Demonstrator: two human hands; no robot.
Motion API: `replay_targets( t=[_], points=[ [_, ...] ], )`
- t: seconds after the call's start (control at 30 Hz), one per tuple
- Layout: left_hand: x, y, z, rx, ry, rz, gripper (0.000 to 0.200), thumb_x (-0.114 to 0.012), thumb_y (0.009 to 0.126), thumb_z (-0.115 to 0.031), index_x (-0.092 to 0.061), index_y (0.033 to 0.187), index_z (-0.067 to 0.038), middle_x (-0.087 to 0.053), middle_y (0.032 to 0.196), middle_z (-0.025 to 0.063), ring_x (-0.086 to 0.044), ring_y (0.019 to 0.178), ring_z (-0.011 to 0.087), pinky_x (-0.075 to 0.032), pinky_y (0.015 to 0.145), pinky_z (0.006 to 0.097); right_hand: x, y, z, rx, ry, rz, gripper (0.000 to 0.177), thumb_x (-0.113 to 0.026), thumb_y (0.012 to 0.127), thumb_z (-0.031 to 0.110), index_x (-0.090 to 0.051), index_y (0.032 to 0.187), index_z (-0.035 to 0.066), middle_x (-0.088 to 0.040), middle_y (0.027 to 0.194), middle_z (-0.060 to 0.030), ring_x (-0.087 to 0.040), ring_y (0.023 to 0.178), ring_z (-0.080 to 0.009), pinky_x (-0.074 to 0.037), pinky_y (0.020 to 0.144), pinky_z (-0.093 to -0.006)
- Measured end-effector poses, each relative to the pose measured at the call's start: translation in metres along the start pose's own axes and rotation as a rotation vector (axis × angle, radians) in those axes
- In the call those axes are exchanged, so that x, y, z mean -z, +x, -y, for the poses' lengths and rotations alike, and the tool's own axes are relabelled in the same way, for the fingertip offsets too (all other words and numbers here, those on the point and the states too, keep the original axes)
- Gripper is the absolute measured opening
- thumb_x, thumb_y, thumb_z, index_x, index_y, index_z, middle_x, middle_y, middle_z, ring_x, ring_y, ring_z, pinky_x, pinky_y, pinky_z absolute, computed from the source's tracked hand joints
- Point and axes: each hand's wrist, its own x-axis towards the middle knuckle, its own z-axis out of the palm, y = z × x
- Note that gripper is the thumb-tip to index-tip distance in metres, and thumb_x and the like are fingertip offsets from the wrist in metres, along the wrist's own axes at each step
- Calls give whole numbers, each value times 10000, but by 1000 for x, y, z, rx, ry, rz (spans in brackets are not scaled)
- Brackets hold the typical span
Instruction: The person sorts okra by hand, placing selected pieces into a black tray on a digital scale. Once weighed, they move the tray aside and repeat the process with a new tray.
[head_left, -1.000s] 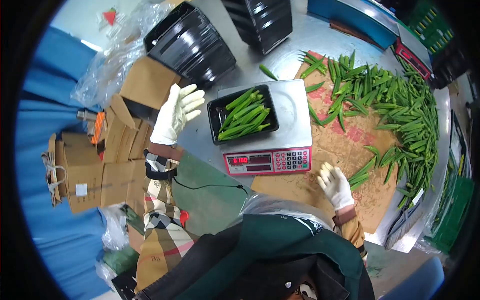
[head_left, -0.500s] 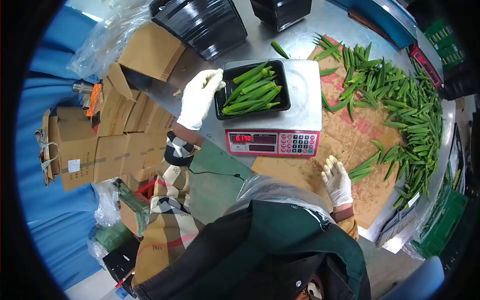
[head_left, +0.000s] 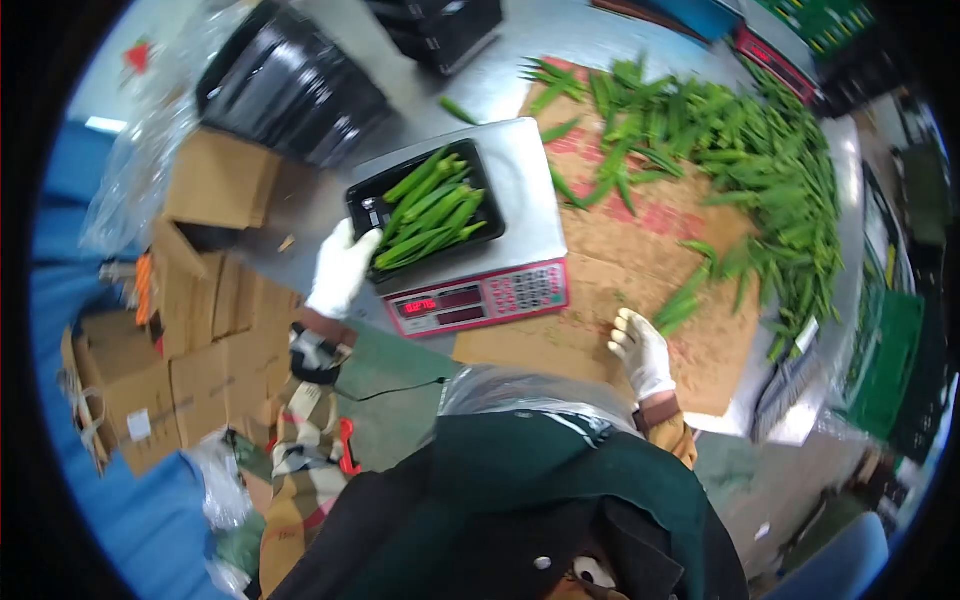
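A black tray [head_left: 366, 195] holding several green okra pods [head_left: 432, 215] rests on the metal plate of a digital scale [head_left: 530, 200] with a lit red display. My left hand [head_left: 345, 268], in a white glove, is at the tray's lower left corner, its fingers closed on the edge. My right hand [head_left: 642, 355], gloved too, is over the cardboard sheet [head_left: 600, 290], fingers curled loosely and apart, beside a few loose okra pods [head_left: 682, 303]. I see nothing held in it.
A large okra pile [head_left: 790, 200] covers the right side of the table. Stacks of black trays [head_left: 295, 85] stand at the back left. Cardboard boxes [head_left: 215, 370] are at the left. A brush [head_left: 785, 395] and a green crate [head_left: 885, 360] are at the right.
The view has turned and shifted, so the scale and tray appear farther left and tilted. My left hand has moved down from the tray's upper left to its lower left corner.
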Motion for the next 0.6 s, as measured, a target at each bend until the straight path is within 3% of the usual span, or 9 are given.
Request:
replay_targets(
  t=[0.1, 0.17, 0.33, 0.47, 0.6],
  points=[
    [-15, -6, -29, 97, -209, 106, 279, -630, 970, -99, -626, 1222, 21, -685, 1106, 43, -601, 986, 114, -480, 898, 289, 19, -9, 13, 221, -240, -133, 189, -601, 1007, 173, -715, 1078, 39, -705, 826, -30, -607, 621, -97, -510, 618, -237],
    [-27, -7, -37, 117, -369, 174, 308, -622, 989, -86, -605, 1277, 22, -674, 1165, 43, -595, 1037, 111, -458, 953, 285, 43, -7, 14, 277, -308, -258, 172, -608, 1005, 170, -717, 1044, 42, -700, 822, -23, -582, 599, -81, -486, 584, -225],
    [-65, -11, -75, 145, -523, 192, 318, -638, 985, -96, -606, 1283, 10, -675, 1173, 46, -606, 1031, 108, -466, 954, 281, 64, -6, 21, 324, -416, -499, 119, -676, 965, 164, -712, 972, 51, -670, 737, 12, -530, 552, -47, -400, 484, -213],
    [-75, -12, -99, 126, -499, 169, 296, -647, 986, -119, -613, 1255, -1, -680, 1157, 50, -621, 1011, 108, -487, 924, 282, 65, 6, 12, 524, -1029, -797, 277, -783, 854, 293, -709, 935, 39, -704, 725, -75, -669, 643, -197, -512, 608, -329],
    [-77, -16, -103, 125, -454, 157, 283, -662, 974, -144, -622, 1210, 8, -683, 1113, 58, -625, 950, 107, -503, 868, 278, 77, 16, 10, 450, -1094, -718, 342, -816, 793, 339, -716, 915, 37, -710, 745, -120, -709, 717, -269, -532, 679, -381]
  ],
)
